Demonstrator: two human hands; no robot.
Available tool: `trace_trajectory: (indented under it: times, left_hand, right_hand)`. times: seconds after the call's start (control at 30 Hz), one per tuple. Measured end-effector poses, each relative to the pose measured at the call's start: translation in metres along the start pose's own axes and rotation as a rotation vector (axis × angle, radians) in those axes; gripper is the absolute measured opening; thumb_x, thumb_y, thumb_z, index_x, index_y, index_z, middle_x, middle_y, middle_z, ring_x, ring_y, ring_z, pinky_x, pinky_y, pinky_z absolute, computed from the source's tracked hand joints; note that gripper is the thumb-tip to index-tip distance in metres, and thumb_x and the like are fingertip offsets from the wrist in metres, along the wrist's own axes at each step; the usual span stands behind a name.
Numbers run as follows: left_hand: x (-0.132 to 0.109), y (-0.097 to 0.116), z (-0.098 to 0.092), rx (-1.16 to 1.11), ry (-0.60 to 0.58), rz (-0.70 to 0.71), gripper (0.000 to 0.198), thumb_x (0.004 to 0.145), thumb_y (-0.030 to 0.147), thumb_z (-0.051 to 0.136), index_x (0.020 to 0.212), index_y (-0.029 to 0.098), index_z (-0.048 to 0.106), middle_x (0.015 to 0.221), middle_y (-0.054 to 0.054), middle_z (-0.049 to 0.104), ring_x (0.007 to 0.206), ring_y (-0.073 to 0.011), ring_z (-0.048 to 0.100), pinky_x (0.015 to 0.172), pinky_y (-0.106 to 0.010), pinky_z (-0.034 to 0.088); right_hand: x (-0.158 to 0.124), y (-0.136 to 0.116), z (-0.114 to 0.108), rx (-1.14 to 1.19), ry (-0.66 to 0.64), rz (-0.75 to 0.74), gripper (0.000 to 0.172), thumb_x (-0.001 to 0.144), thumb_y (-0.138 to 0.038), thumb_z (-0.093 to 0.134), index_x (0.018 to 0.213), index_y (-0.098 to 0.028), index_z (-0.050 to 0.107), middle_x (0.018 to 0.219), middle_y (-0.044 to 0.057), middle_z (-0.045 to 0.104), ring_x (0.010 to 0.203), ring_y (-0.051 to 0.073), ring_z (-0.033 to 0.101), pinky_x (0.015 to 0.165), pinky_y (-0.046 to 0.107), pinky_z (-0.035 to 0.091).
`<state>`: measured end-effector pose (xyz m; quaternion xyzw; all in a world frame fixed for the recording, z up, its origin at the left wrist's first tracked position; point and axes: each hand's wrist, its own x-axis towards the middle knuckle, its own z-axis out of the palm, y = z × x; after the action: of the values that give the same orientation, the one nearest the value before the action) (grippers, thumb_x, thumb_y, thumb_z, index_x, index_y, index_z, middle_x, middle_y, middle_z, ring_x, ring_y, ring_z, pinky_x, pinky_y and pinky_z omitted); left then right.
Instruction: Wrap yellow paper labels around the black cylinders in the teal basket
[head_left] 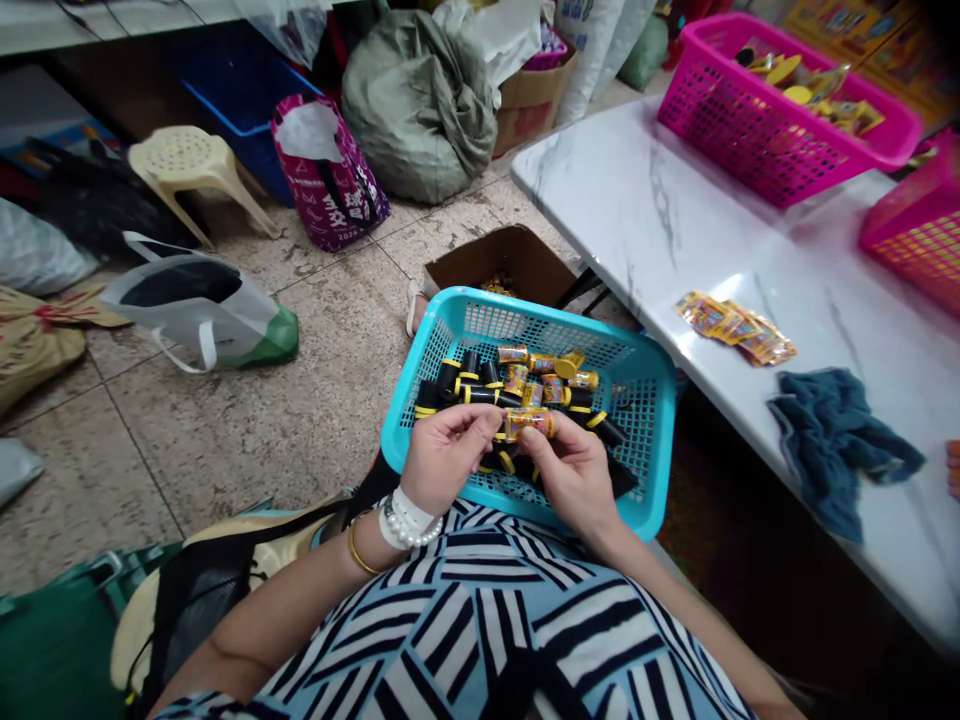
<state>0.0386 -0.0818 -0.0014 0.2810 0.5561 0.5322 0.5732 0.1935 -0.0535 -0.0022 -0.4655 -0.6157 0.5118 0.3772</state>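
Over a turquoise plastic basket [664,440] on my lap, I have a small cylinder with an orange printed wrapper [527,425] between my two hands. My right hand [576,475] is closed on its right end, thumb on the near side. At the left end, my left hand [442,460] pinches with thumb and fingertips, which partly hide that end. Below them in the basket lie several black cylinders with yellow rims [480,394], together with several orange-wrapped cylinders [541,363].
To the right, a white marbled table [600,190] bears a stack of orange printed wrappers [735,325], a blue cloth [840,440] and pink baskets [739,150]. A cardboard box [457,262] sits beyond my basket. Bags [259,335] and a stool [184,160] occupy the floor at left.
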Motion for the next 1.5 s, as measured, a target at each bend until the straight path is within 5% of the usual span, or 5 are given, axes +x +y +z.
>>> trace_trajectory:
  times: [0.47,0.77,0.97,1.27,1.5]
  left_hand:
    - [0.005,-0.003,-0.001,0.117,-0.013,0.013,0.016,0.068,0.029,0.081,0.078,0.017,0.078,0.065,-0.002,0.067,0.056,-0.0107,0.051,0.050,-0.023,0.039]
    - [0.014,-0.005,-0.007,-0.127,-0.069,-0.314,0.034,0.060,0.037,0.086,0.071,0.014,0.064,0.049,0.004,0.056,0.036,-0.0020,0.036,0.036,-0.015,0.016]
    - [0.014,0.001,-0.004,-0.180,-0.108,-0.362,0.037,0.058,0.037,0.087,0.080,0.013,0.071,0.056,0.000,0.064,0.036,-0.0031,0.043,0.034,-0.015,0.016]
    - [0.028,0.001,0.003,-0.405,-0.186,-0.467,0.027,0.062,0.023,0.085,0.079,0.010,0.069,0.069,0.000,0.063,0.044,0.0007,0.039,0.036,-0.011,0.018]
    - [0.031,-0.001,0.011,-0.523,-0.204,-0.503,0.025,0.065,0.017,0.083,0.080,0.010,0.064,0.067,0.002,0.060,0.040,0.0017,0.037,0.034,-0.010,0.018]
  right_hand:
    - [0.006,0.000,-0.001,-0.008,0.034,0.137,0.024,0.083,-0.039,0.069,0.071,-0.018,0.066,0.068,0.000,0.065,0.064,0.013,0.056,0.064,0.026,0.047]
    - [0.009,-0.002,-0.044,-0.684,-0.050,-0.180,0.021,0.093,-0.036,0.058,0.093,-0.021,0.073,0.085,0.005,0.073,0.075,0.016,0.067,0.069,0.027,0.050]
    - [0.019,0.011,-0.097,-1.412,-0.079,0.044,0.015,0.082,-0.031,0.070,0.093,-0.020,0.070,0.087,0.009,0.071,0.066,0.021,0.066,0.053,0.028,0.042]
    - [0.014,-0.014,-0.075,0.057,0.069,0.136,0.044,0.081,-0.044,0.073,0.120,-0.026,0.066,0.085,0.002,0.073,0.059,0.017,0.067,0.056,0.034,0.060]
    - [0.002,-0.008,-0.045,0.156,0.042,0.143,0.035,0.081,-0.033,0.075,0.114,-0.025,0.070,0.086,0.002,0.074,0.063,0.016,0.070,0.065,0.034,0.063]
